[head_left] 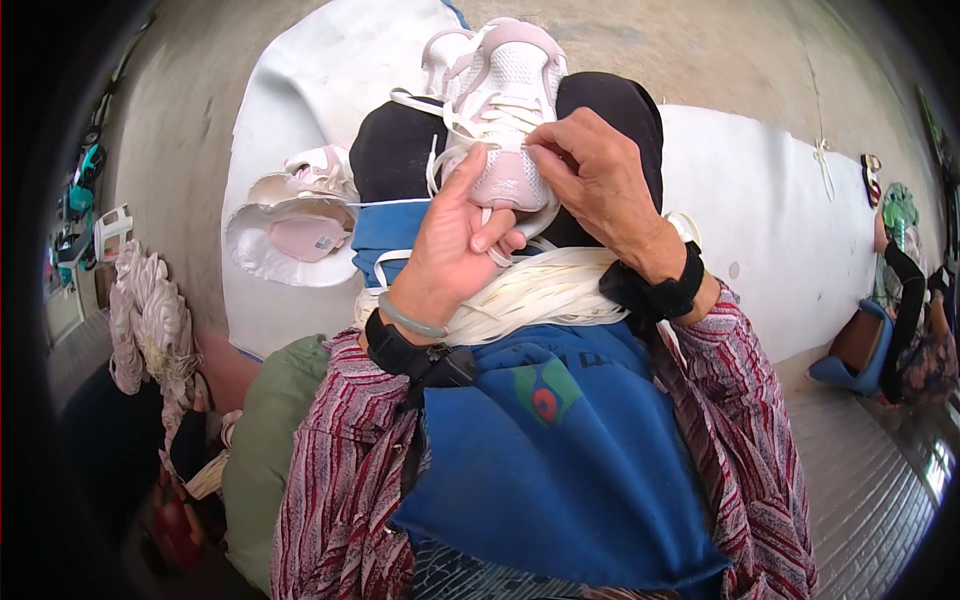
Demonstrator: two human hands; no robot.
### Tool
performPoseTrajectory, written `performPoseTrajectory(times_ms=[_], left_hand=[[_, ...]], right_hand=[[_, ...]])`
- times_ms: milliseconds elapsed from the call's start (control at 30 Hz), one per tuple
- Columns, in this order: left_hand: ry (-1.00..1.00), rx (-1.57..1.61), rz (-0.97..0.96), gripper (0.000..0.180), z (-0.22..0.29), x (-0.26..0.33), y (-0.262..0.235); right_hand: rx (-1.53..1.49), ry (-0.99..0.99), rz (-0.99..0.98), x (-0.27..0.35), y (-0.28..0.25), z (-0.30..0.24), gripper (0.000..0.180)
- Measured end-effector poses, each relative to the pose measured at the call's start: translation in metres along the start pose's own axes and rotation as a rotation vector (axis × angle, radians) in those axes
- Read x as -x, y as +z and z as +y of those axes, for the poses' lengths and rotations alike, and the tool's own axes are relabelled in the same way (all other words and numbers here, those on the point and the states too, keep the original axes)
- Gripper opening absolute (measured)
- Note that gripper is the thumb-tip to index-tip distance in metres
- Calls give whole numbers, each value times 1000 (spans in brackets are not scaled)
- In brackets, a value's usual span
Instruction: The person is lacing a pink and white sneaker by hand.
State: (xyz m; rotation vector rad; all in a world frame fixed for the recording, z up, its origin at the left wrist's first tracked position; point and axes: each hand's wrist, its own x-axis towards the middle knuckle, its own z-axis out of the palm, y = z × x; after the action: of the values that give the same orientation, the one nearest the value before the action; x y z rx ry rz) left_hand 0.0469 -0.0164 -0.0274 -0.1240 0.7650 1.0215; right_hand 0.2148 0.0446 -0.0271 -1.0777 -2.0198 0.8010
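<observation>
A pink and white sneaker (515, 60) stands between my knees with its toe pointing away from me. White shoelace (510, 110) crosses its upper, and loose loops hang off its left side. My left hand (447, 240) is closed on the ankle end, thumb along the pink tongue (508, 180) and fingers curled below it with a strand of lace. At the right edge of the tongue, my right hand (595, 175) is closed in a pinch; whatever is between its fingertips is hidden. A bundle of cream laces (535, 295) lies across my lap.
Another sneaker (440, 60) is just beyond, partly hidden. On the white sheet (300, 90) to the left sit more shoe parts (310, 235). Several pale shoes (150, 310) are piled at far left. Someone sits at far right by a blue chair (850, 345).
</observation>
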Motion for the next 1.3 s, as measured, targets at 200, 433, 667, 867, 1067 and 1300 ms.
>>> performPoseTrajectory(times_ms=[200,433,667,867,1067,1300], left_hand=[[5,11,192,24,-6,-9,3],[-7,-25,107,25,-8,-15,1],[5,94,74,16,-1,-6,-9],[-11,14,57,19,2,-8,-5],[21,-27,77,20,-1,-3,-6],[6,25,-25,22,-11,-11,-10]], right_hand=[[0,-15,11,6,3,-7,7],[76,-66,-10,2,-2,-5,6],[-794,594,208,12,-65,15,10],[-1639,481,298,52,-96,45,10],[-1829,377,347,63,-83,28,14],[-1810,241,-93,34,-100,0,22]])
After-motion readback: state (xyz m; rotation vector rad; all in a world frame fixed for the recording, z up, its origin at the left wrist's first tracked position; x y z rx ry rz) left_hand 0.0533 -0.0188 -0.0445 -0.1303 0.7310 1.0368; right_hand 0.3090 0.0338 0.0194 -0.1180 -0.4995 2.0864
